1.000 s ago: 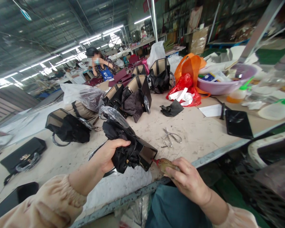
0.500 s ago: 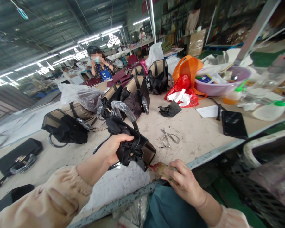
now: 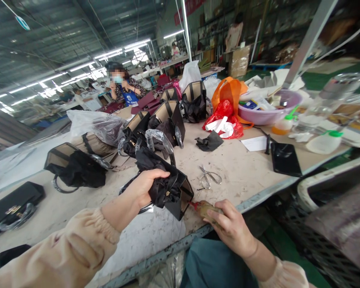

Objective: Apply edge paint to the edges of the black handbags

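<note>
My left hand point(image 3: 147, 186) is closed on a black handbag point(image 3: 166, 180), thumb on top of its bunched black lining. The bag is tilted, with its tan inner side and edge facing right. One of its handles is wrapped in clear plastic. In my right hand point(image 3: 231, 226) is a squeeze bottle point(image 3: 208, 210), brownish, with a red nozzle. The nozzle points left at the bag's lower right edge; whether it touches I cannot tell. Small scissors point(image 3: 210, 178) lie on the table just beyond the bottle.
Several black bags point(image 3: 75, 166) stand around the worktable point(image 3: 228, 184). Toward the right are a red plastic bag point(image 3: 223, 120), a purple basin point(image 3: 267, 112), a green-capped bottle point(image 3: 325, 142) and a black phone point(image 3: 286, 158). A masked person point(image 3: 127, 88) sits across. A dark crate point(image 3: 324, 240) stands at right.
The bottle's nozzle has moved slightly up along the bag's right edge. The bag has turned a little in my left hand. The whole view has shifted slightly.
</note>
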Motion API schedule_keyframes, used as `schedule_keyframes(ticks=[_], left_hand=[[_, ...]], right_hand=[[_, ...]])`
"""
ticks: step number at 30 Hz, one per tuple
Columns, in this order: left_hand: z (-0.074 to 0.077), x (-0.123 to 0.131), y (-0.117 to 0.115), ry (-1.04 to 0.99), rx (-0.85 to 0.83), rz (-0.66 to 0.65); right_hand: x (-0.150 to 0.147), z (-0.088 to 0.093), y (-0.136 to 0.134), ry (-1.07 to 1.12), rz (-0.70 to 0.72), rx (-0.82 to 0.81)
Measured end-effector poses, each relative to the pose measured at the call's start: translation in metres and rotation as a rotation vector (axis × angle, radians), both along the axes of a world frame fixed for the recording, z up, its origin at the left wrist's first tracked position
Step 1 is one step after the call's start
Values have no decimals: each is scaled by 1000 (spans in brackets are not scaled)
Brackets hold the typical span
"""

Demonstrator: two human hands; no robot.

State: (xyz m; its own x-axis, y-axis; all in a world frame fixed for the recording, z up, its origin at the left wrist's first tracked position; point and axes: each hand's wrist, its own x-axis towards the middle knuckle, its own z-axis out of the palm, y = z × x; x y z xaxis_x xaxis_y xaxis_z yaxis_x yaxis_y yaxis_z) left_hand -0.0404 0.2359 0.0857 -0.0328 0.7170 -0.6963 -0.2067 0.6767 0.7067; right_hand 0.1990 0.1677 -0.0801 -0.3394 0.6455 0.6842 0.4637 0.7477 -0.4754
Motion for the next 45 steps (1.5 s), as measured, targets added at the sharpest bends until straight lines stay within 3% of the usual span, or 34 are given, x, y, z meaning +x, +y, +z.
schedule_keyframes(ticks=[5, 13, 20, 27, 33, 40, 45], left_hand=[[1, 8, 6, 5, 27, 19], [-1, 8, 9, 13, 31, 20], [-2, 7, 10, -12, 35, 19], [-3, 9, 10, 5, 36, 23], [-5, 9, 12, 5, 30, 32], [-4, 11, 10, 7, 34, 40], [-4, 9, 10, 13, 38, 43]], right_hand=[[-1, -2, -5, 7, 25, -41], [1, -15, 7, 100, -130, -80], [-12, -21, -8, 162, -64, -207], [-3, -25, 9, 203, -183, -165], [-8, -20, -5, 153, -93, -187], [-3, -25, 0, 190, -190, -171], [-8, -22, -10, 177, -127, -209]])
